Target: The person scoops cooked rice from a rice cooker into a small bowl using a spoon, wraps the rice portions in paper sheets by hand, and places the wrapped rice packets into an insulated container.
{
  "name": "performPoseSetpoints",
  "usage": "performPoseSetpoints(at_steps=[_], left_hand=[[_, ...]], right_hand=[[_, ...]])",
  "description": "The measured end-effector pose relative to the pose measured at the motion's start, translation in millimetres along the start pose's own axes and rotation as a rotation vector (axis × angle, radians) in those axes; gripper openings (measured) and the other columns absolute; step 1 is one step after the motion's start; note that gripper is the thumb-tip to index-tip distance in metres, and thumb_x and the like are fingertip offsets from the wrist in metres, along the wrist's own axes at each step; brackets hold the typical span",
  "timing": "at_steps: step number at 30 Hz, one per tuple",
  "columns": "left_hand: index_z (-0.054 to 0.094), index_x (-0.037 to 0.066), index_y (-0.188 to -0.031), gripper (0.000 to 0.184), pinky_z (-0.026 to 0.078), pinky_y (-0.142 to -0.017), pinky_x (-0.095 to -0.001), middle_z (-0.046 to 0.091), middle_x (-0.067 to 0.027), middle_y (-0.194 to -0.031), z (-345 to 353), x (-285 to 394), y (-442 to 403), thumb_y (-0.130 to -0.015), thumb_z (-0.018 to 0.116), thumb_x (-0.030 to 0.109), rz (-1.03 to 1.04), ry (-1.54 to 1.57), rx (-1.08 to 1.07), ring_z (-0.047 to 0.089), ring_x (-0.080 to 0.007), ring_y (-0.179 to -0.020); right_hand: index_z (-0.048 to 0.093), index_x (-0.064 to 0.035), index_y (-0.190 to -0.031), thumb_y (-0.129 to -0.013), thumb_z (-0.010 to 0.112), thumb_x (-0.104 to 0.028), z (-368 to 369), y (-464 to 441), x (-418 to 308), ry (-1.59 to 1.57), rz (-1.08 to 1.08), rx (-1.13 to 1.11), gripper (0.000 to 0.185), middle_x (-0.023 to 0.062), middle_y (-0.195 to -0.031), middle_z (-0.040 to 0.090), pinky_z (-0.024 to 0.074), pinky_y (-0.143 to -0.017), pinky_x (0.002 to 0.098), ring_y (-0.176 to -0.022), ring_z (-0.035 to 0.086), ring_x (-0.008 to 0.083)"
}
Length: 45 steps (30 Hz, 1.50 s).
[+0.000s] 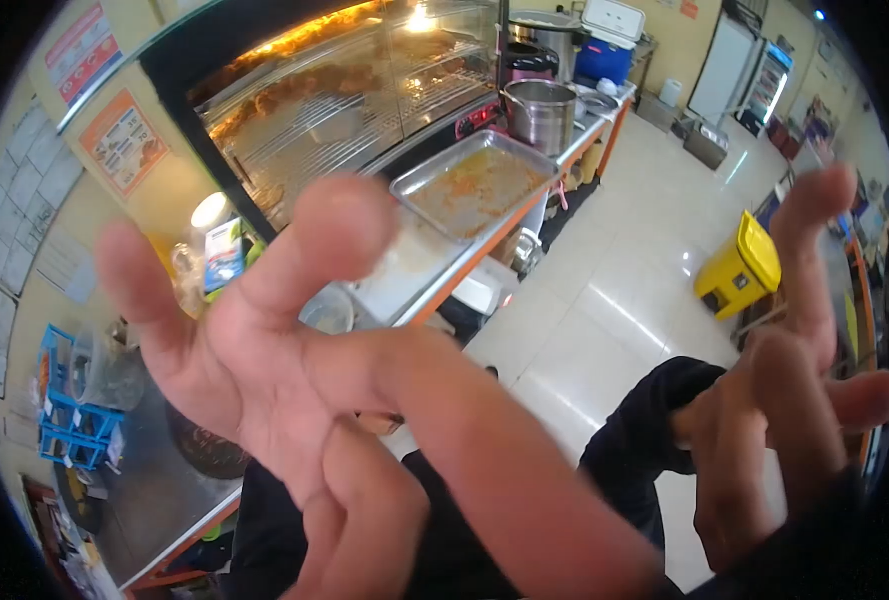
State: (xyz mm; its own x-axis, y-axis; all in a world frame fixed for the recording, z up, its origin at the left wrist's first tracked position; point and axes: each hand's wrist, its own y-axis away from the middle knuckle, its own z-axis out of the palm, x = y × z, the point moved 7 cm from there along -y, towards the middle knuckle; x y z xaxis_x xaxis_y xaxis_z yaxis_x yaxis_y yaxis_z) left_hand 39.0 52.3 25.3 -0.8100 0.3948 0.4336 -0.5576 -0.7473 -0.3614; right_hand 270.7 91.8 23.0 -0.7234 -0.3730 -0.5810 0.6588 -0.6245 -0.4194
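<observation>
Both my hands are up, v. close in front of me. L hand [275, 400] is empty & open, fingers spread and part bent, blurred at the tips. R hand [765, 420] is empty too, half open: one finger up, others curled, black sleeve [655, 405] at the wrist. Nearest L fingertips in view is the tray [445, 165], well apart, on the counter [405, 275] in front of the lit cabinet [445, 85], w/ orange-brown residue in it. Steel pot [540, 117] stands just past it. Yellow bin [740, 270] is on the floor beyond R hand. Blue rack [65, 408] is off to my L.
</observation>
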Motion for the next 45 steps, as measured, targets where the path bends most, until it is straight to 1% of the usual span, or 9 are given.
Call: performPoseSetpoints(at_steps=[4,6,8,10,13,20,22,30,45], left_hand=[[0.049,0.001,-0.125,0.049,0.054,-0.086,-0.0454,0.057,-0.0291,-0.123,-185.4,61.0,-71.7,-0.101,0.044,0.043,0.290,-0.643,0.248,0.063,-0.0362,-0.107],[0.055,-0.003,-0.124,0.040,0.052,-0.092,-0.0389,0.061,-0.0209,-0.123,-318.7,66.5,-85.1,-0.104,0.049,0.030,0.438,-0.815,0.691,0.063,-0.0282,-0.111],[0.048,-0.003,-0.135,0.049,0.049,-0.096,-0.0352,0.059,-0.0143,-0.126,-434.4,44.5,-57.3,-0.102,0.053,0.033,0.226,-1.150,1.132,0.060,-0.0230,-0.114],[0.045,-0.002,-0.139,0.052,0.049,-0.092,-0.0333,0.057,-0.0110,-0.123,-526.3,10.1,-13.9,-0.102,0.055,0.033,-0.009,-1.220,1.364,0.059,-0.0202,-0.110],[0.041,0.001,-0.142,0.054,0.051,-0.079,-0.0314,0.053,-0.0052,-0.111,-592.0,-41.9,12.8,-0.101,0.057,0.032,0.098,-0.731,1.382,0.056,-0.0169,-0.096],[0.044,0.002,-0.141,0.052,0.052,-0.082,-0.0367,0.055,-0.0037,-0.115,-572.6,-24.2,-12.2,-0.099,0.060,0.030,0.166,-0.831,1.558,0.056,-0.0198,-0.101],[0.044,0.002,-0.140,0.052,0.051,-0.083,-0.0365,0.055,-0.0042,-0.115,-577.2,-14.0,-47.1,-0.099,0.059,0.029,0.166,-0.914,1.527,0.056,-0.0198,-0.101],[0.046,0.000,-0.138,0.049,0.049,-0.086,-0.0357,0.056,-0.0062,-0.117,-537.5,-47.1,-192.1,-0.100,0.058,0.027,0.159,-1.265,1.365,0.056,-0.0198,-0.103],[0.050,-0.004,-0.135,0.044,0.046,-0.093,-0.0343,0.059,-0.0099,-0.121,-470.3,-468.7,-442.0,-0.101,0.054,0.023,-0.288,-1.076,0.689,0.058,-0.0199,-0.106]], right_hand=[[0.018,-0.0157,-0.153,-0.101,0.052,-0.038,-193.9,-131.3,-3.9,0.373,-0.016,-0.117,0.065,0.0174,-0.131,0.053,0.0559,-0.076,0.0486,-0.110,0.060,0.0365],[0.052,-0.0065,-0.134,-0.101,0.053,-0.030,-393.7,-171.5,-11.2,0.881,-0.094,0.583,0.040,0.0123,-0.117,0.063,0.0517,-0.086,0.0340,-0.107,0.062,0.0197],[0.057,-0.0012,-0.123,-0.100,0.053,-0.024,-627.2,-151.3,-8.0,1.695,-0.323,0.795,0.033,0.0136,-0.110,0.068,0.0517,-0.085,0.0382,-0.101,0.066,0.0276],[0.059,0.0031,-0.117,-0.094,0.057,-0.028,-703.3,-127.4,-5.2,1.692,-0.069,1.087,0.039,0.0289,-0.104,0.066,0.0503,-0.086,0.0461,-0.102,0.064,0.0430],[0.069,-0.0009,-0.106,-0.097,0.057,-0.035,-816.1,-123.5,21.0,1.401,0.172,1.058,0.037,0.0161,-0.092,0.072,0.0527,-0.077,0.0386,-0.082,0.069,0.0268],[0.074,-0.0013,-0.086,-0.087,0.070,-0.021,-773.8,-164.0,40.4,1.056,0.242,0.924,0.020,0.0060,-0.075,0.071,0.0518,-0.066,0.0318,-0.072,0.063,0.0102],[0.071,-0.0043,-0.083,-0.089,0.065,-0.021,-792.1,-164.4,69.6,1.175,-0.049,1.046,0.019,0.0037,-0.079,0.070,0.0506,-0.063,0.0365,-0.070,0.061,0.0118],[0.071,-0.0052,-0.104,-0.090,0.061,-0.020,-658.9,-26.5,20.0,1.044,-0.035,1.168,0.023,0.0116,-0.091,0.069,0.0515,-0.073,0.0371,-0.083,0.066,0.0243],[0.069,0.0001,-0.110,-0.093,0.065,-0.016,-600.7,572.2,-343.0,0.988,-0.571,1.960,0.024,0.0099,-0.093,0.068,0.0505,-0.072,0.0307,-0.083,0.063,0.0168]])
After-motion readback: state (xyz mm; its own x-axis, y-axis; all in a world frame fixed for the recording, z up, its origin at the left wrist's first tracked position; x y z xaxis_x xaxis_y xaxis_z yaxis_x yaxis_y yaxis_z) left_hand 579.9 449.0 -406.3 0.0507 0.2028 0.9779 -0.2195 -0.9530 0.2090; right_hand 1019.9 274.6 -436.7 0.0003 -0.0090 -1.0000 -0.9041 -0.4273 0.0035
